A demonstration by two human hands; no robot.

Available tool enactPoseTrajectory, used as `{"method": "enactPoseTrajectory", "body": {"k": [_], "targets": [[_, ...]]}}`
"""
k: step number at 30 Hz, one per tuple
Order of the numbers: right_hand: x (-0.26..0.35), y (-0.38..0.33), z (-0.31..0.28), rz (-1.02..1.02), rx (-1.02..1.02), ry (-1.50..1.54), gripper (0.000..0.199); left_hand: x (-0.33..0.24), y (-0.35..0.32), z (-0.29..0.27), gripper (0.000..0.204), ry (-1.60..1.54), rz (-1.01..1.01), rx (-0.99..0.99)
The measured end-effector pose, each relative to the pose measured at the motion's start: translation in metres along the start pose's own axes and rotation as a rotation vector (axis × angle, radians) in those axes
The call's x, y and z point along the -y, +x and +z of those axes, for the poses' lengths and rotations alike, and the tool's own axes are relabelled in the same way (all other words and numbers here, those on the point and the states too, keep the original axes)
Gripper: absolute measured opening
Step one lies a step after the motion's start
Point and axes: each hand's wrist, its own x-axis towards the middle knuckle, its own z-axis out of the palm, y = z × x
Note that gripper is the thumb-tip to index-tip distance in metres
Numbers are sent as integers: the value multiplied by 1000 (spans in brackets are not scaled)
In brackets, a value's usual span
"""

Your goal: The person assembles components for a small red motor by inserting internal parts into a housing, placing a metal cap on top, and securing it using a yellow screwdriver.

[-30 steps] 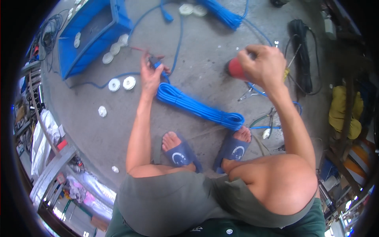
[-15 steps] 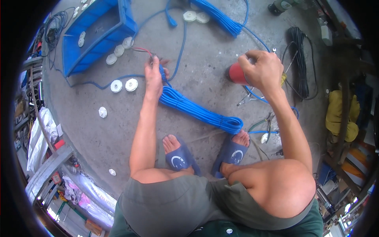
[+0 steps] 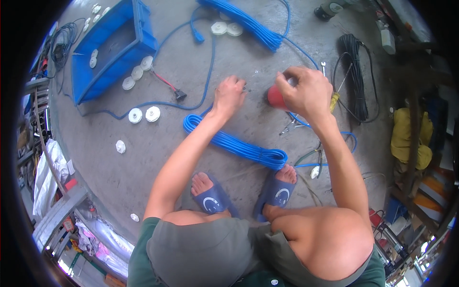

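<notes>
My left hand (image 3: 229,98) is over the floor with its fingers curled and pressed together, right beside small nuts (image 3: 248,90). Whatever its fingertips hold, if anything, is hidden. My right hand (image 3: 308,91) is closed round a short red cylinder (image 3: 276,98), covering much of it. Left of my left hand, a black plug-like connector (image 3: 180,94) with a red lead lies on the floor. A bundle of blue cable (image 3: 234,142) stretches below my left wrist to the toes of my right foot.
A blue crate (image 3: 112,52) stands at the far left, with white round discs (image 3: 137,72) near it. More coiled blue cable (image 3: 244,21) lies ahead. On the right are a black cable coil (image 3: 354,76), a yellow-handled screwdriver (image 3: 334,101), a wrench (image 3: 323,68) and pliers (image 3: 319,155).
My left hand has let go of the black connector, which now lies on the floor, and has moved right to the small nuts. My right hand still grips the red cylinder.
</notes>
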Motion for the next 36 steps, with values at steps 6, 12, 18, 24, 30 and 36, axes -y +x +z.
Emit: {"method": "enactPoseTrajectory", "body": {"k": [6, 12, 18, 24, 30, 36], "targets": [[4, 0, -7, 82, 104, -13, 36, 13, 5, 9, 17, -52, 36, 31], [-2, 2, -10, 21, 105, -45, 36, 11, 16, 10, 10, -107, 102, 71], [8, 5, -12, -42, 257, -124, 39, 24, 13, 11, 6, 103, 114, 184], [37, -53, -2, -506, -261, -10, 52, 16, -5, -37, 12, -388, -187, -265], [-3, -66, 178, -317, -17, -485, 32, 0, -25, -95, 16, -812, -489, -183], [15, -41, 194, -235, 62, -564, 21, -44, -11, -141, 18, -940, -490, -18]]}}
